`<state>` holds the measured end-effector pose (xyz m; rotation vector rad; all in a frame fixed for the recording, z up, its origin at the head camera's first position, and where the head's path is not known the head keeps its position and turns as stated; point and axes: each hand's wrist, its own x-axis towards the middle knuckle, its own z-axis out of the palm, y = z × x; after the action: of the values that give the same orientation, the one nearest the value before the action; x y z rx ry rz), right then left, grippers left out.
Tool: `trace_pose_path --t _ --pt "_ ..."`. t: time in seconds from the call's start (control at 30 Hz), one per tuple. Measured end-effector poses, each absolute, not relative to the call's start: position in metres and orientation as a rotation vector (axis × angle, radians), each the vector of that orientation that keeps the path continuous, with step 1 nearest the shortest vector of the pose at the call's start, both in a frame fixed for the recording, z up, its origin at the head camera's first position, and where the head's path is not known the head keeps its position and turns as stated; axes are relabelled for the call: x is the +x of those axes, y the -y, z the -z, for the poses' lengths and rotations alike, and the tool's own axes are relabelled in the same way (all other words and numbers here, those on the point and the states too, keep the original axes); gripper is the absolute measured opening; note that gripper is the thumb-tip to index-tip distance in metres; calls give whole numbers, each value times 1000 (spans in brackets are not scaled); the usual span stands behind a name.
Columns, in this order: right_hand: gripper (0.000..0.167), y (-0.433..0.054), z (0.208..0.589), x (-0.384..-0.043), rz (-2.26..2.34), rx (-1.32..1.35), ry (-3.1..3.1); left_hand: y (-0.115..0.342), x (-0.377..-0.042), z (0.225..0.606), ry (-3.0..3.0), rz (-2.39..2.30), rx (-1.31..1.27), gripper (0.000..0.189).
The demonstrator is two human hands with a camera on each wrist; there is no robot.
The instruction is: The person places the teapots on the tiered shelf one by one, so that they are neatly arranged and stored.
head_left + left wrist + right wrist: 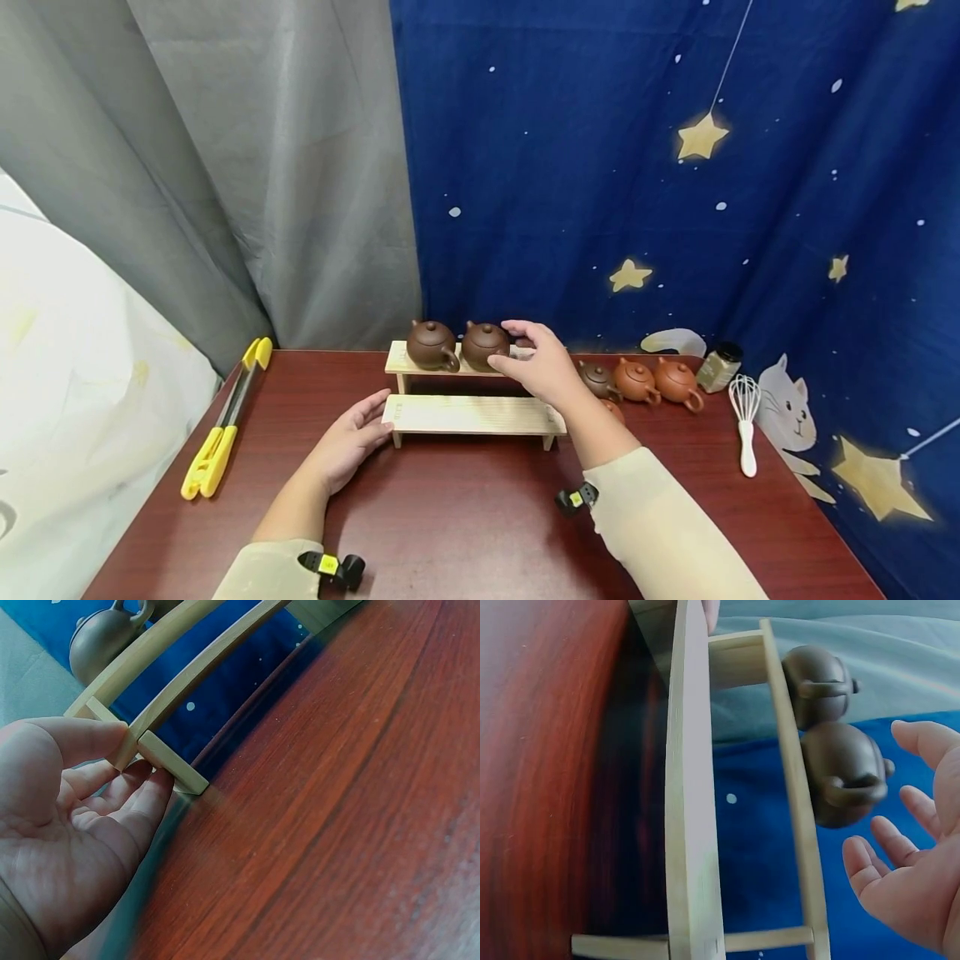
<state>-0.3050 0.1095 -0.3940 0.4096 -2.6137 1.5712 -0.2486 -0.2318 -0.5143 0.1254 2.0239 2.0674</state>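
Observation:
A two-tier wooden stand (472,415) bears two dark brown teapots on its upper step, the left teapot (430,343) and the right teapot (482,340). With thumb and fingers, my left hand (351,440) pinches the stand's left end; in the left wrist view the thumb (94,739) lies on the lower board's end. My right hand (546,367) is beside the right teapot, its fingers spread. Seen from the right wrist, a gap shows between the loosely bent fingers (891,840) and that teapot (847,769). My right hand hides part of the upper step.
Right of the stand sit another dark teapot (597,380) and reddish teapots (636,382), one partly behind my right forearm. Beyond them are a labelled jar (718,368) and a whisk (746,417). Yellow-handled tongs (225,425) lie at the left. Curtains (525,167) hang behind the table.

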Motion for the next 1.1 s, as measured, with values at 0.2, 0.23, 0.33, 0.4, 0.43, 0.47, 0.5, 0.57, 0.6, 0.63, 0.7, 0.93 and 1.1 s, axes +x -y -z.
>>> trace_pose_path --t 0.2,0.23,0.33,0.4,0.43,0.47,0.5,0.57,0.6,0.63,0.7,0.93,1.1 --pt "55 -135 396 -282 -1519 424 2591 231 -250 516 -2016 -2072 100 77" --pt "55 -140 397 -279 -1494 428 2586 230 -251 516 -2012 -2076 90 76" --pt "53 -156 401 -270 -1429 423 2575 230 -251 516 -2008 -2075 90 76" --pt "52 -166 406 -265 -1411 408 2566 229 -251 517 -2007 -2074 85 76" --pt "52 -171 409 -263 -1410 398 2560 229 -251 517 -2010 -2072 83 76" --pt "52 -176 411 -262 -1417 389 2555 230 -251 517 -2010 -2073 81 76" --pt "52 -180 414 -260 -1427 377 2549 230 -251 517 -2012 -2072 81 76" --pt "52 -189 420 -258 -1438 350 2546 231 -251 518 -2016 -2070 90 76" --pt "52 -193 422 -257 -1441 332 2550 231 -251 518 -2013 -2073 83 76" --pt "51 -197 425 -256 -1452 318 2550 231 -252 518 -2016 -2070 90 76" --pt "50 -205 429 -255 -1475 286 2555 232 -252 519 -2016 -2069 95 76" --pt "51 -232 443 -250 -1492 223 2584 232 -252 518 -2008 -2076 100 77" --pt "53 -245 452 -252 -1455 162 2620 232 -251 518 -2017 -2062 92 77"
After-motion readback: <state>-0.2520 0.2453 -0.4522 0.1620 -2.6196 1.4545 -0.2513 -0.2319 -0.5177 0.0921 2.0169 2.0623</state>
